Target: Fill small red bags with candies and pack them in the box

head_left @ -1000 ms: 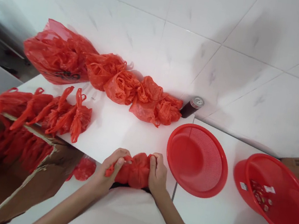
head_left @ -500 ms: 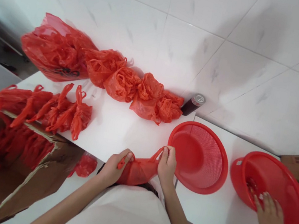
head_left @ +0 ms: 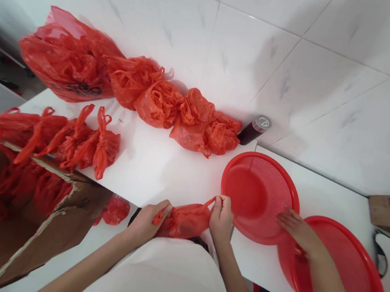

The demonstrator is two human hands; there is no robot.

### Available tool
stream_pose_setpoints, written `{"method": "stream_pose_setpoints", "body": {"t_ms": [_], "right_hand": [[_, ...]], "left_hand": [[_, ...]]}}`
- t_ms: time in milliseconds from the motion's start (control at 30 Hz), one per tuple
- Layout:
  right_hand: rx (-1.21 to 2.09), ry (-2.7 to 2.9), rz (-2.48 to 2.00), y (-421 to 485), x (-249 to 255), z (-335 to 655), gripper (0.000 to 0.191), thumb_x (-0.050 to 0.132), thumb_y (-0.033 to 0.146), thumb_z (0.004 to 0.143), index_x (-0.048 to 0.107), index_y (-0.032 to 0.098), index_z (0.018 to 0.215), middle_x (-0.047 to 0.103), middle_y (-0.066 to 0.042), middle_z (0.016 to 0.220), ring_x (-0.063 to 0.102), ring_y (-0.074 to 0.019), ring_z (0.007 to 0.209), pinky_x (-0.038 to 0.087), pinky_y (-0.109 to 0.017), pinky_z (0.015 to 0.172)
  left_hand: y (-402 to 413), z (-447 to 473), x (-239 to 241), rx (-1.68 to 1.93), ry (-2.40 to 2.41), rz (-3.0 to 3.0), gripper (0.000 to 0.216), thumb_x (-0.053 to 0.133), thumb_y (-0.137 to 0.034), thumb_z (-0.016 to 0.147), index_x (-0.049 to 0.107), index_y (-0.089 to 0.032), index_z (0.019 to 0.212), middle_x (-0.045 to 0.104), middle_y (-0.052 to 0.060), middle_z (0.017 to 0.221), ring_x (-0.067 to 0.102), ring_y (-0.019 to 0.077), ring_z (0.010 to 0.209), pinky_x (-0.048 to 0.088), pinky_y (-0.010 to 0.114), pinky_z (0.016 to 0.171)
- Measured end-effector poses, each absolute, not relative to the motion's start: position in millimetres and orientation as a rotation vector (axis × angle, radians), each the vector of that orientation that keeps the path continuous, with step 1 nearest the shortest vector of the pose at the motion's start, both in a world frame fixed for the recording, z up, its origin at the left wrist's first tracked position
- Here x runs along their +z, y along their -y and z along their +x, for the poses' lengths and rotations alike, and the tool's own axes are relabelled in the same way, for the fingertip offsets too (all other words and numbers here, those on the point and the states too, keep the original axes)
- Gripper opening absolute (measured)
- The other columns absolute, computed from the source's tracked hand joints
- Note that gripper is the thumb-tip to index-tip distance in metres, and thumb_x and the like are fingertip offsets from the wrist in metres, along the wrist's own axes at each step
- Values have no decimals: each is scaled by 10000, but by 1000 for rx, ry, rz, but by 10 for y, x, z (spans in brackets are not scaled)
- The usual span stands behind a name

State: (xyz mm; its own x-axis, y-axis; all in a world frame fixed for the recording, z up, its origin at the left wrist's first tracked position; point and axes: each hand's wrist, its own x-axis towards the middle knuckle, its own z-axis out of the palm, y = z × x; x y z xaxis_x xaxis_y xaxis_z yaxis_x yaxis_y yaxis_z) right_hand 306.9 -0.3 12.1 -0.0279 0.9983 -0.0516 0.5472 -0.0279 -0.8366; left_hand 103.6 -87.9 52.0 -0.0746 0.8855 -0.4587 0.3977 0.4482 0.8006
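Note:
A red plastic bag point(head_left: 188, 220) is stretched between my two hands, close against my white shirt. My left hand point(head_left: 150, 218) is closed on the bag's left handle end. My right hand point(head_left: 221, 217) pinches the handle at the other side, so it is pulled tight. The bag bulges a little; its contents do not show. Just right of my right hand stands a red mesh basket point(head_left: 252, 195). Another person's hand point(head_left: 302, 233) reaches over that basket's right rim from the right.
Several tied red bags point(head_left: 87, 140) lie at the table's left edge, above a cardboard box point(head_left: 82, 212) holding more. Full red bags point(head_left: 159, 105) line the wall, beside a dark can point(head_left: 255, 130). A second red basket point(head_left: 349, 271) tilts at the right, near a small carton point(head_left: 389, 213).
The bag is pulled tauter, its handle flatter. The second basket has shifted nearer and tilts over the table's front edge. The other person's hand has moved left to the first basket.

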Motion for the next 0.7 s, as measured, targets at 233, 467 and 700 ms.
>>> {"method": "stream_pose_setpoints", "body": {"t_ms": [233,467,700], "right_hand": [[1075,1383,-1653,-19,211,3075,319,345,514,963,449,235,848,464,66,538,473,-153,494,385,-286,540],[1180,1211,-1560,-184,273,3125,327,403,535,941,456,228,842,504,77,540,585,-138,522,489,-279,584],[1219,1326,-1574,-258,282,3074,367,431,583,909,501,224,876,648,14,681,673,-168,635,544,-307,649]], "left_hand": [[1020,965,590,759,-1585,906,418,310,-534,958,372,-218,692,345,-50,649,334,141,643,324,263,645],[1239,830,689,802,-1229,602,435,390,-574,928,453,-197,720,376,-41,692,361,130,663,349,248,645],[1263,571,580,861,-1336,664,424,427,-538,928,651,-213,1082,639,64,1073,526,232,1055,358,372,1010]]}}
